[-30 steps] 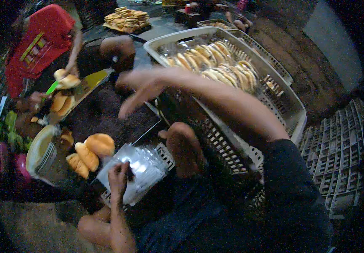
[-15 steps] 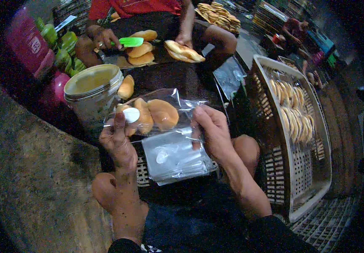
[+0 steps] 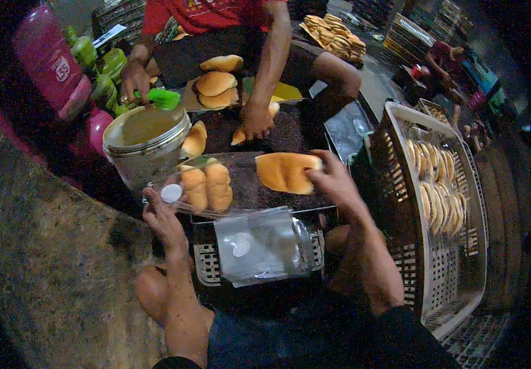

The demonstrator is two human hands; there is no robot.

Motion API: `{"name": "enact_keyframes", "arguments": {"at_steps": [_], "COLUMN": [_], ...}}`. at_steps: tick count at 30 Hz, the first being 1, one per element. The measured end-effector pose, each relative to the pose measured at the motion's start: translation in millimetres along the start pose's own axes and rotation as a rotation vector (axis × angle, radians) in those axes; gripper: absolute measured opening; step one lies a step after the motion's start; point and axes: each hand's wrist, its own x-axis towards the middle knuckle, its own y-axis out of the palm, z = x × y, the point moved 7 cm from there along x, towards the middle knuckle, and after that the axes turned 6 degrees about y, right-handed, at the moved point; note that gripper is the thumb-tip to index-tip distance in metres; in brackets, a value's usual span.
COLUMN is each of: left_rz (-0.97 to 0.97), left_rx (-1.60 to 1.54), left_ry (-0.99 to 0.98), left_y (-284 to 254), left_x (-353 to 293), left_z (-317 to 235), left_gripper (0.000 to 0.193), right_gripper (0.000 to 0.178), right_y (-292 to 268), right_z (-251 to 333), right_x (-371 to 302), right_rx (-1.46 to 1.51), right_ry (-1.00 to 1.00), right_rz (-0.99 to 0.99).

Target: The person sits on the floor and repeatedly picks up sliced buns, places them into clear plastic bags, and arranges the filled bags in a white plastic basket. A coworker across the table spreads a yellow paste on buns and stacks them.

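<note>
My left hand [image 3: 167, 222] pinches the left end of a clear plastic bag [image 3: 244, 178], close to its white round label [image 3: 171, 193]. Two golden buns [image 3: 206, 186] lie side by side inside the bag. At the bag's right end, my right hand [image 3: 338, 184] grips another bun [image 3: 285, 173], broad and browned; whether it is partly inside the plastic I cannot tell. Just below, a stack of flat clear bags [image 3: 256, 246] rests on an upturned-looking plastic basket [image 3: 207, 264]. A single bun [image 3: 194, 139] lies beyond the held bag, beside a tub.
A co-worker's hand holds a green spatula [image 3: 164, 98] over the white tub [image 3: 176, 132]; their other hand [image 3: 257, 120] touches a bun on the dark table. Several buns [image 3: 216, 86] are stacked there. To the right stands a crate [image 3: 394, 203] with bagged buns. Pink gas cylinders [image 3: 56, 67] stand left.
My right hand has left the bag's edge and now holds a bun at its right end. The co-worker's spatula moved left to the tub, and their other hand came down toward the table.
</note>
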Motion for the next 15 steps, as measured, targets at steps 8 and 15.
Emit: {"name": "enact_keyframes", "arguments": {"at_steps": [8, 15], "left_rz": [0.281, 0.307], "left_rx": [0.135, -0.278], "left_ry": [0.134, -0.297], "left_y": [52.8, 75.2], "left_x": [-29.6, -89.4], "left_z": [-6.5, -9.6], "left_gripper": [0.061, 0.059], "right_gripper": [0.055, 0.050], "right_y": [-54.8, 54.8], "right_z": [63.8, 89.8], "right_x": [-72.3, -78.0], "right_rx": [0.452, 0.486], "right_ry": [0.049, -0.064], "right_rz": [0.159, 0.313]}}
